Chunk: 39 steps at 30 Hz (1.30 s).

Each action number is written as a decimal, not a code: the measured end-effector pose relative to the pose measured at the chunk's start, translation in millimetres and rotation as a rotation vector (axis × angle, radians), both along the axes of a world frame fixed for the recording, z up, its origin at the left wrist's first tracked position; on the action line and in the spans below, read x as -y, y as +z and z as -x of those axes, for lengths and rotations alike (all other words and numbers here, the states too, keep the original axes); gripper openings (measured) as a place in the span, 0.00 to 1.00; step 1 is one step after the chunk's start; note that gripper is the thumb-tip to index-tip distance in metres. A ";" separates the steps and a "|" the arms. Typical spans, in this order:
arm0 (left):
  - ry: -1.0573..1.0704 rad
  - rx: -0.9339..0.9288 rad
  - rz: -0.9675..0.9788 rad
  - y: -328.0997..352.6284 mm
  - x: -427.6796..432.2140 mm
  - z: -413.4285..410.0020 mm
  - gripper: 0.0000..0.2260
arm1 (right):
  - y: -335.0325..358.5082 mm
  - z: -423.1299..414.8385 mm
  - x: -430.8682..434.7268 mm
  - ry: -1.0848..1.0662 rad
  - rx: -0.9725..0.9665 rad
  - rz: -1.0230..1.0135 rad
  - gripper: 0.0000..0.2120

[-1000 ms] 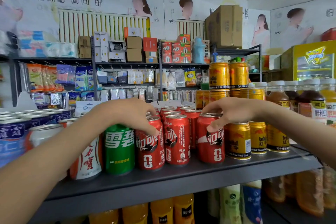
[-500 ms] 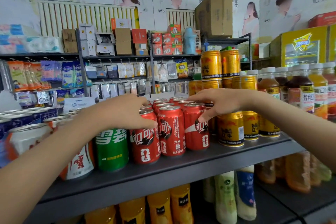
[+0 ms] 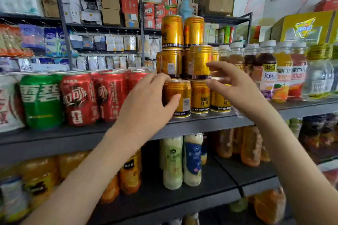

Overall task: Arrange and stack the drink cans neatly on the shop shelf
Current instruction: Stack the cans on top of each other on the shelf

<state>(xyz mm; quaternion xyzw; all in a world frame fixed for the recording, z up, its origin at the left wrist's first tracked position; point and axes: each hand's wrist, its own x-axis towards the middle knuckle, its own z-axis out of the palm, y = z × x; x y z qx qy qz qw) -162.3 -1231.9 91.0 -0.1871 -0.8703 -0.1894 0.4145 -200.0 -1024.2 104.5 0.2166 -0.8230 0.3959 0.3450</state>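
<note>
glossy metal gold cans [image 3: 184, 97], matt grey shelf [image 3: 201, 124], seemingly plastic bottles [image 3: 282, 73]

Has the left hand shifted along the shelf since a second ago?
Yes. The left hand moved right, off the red cola cans and onto the front-left gold can of the stack.

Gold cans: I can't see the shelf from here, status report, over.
Left grip holds the front gold can, bottom tier. Right grip open beside the middle-tier can. Stack three tiers, upright. Nothing in the way.
</note>
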 end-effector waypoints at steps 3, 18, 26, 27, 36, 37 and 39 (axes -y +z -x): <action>0.024 0.072 -0.163 -17.8 -35.1 17.6 0.23 | -20.0 8.1 -27.6 -0.004 -0.029 0.050 0.21; 0.148 0.394 -0.364 -18.6 -62.6 53.7 0.36 | -41.4 58.2 -58.2 -0.068 0.156 0.170 0.33; 0.078 0.379 -0.342 -19.2 -53.1 64.9 0.37 | -32.9 67.7 -58.2 0.008 0.262 0.148 0.33; 0.083 0.379 -0.340 -19.7 -52.4 67.5 0.37 | -33.5 68.2 -58.3 0.016 0.262 0.143 0.32; 0.030 0.336 -0.330 -21.7 -44.6 76.1 0.22 | -33.6 74.6 -65.4 0.051 0.284 0.101 0.28; 0.032 0.328 -0.340 -21.4 -43.7 76.5 0.21 | -33.9 74.8 -65.9 0.052 0.285 0.102 0.27; 0.045 0.308 -0.343 -20.0 -44.3 75.4 0.19 | -34.6 75.7 -66.4 0.052 0.290 0.106 0.26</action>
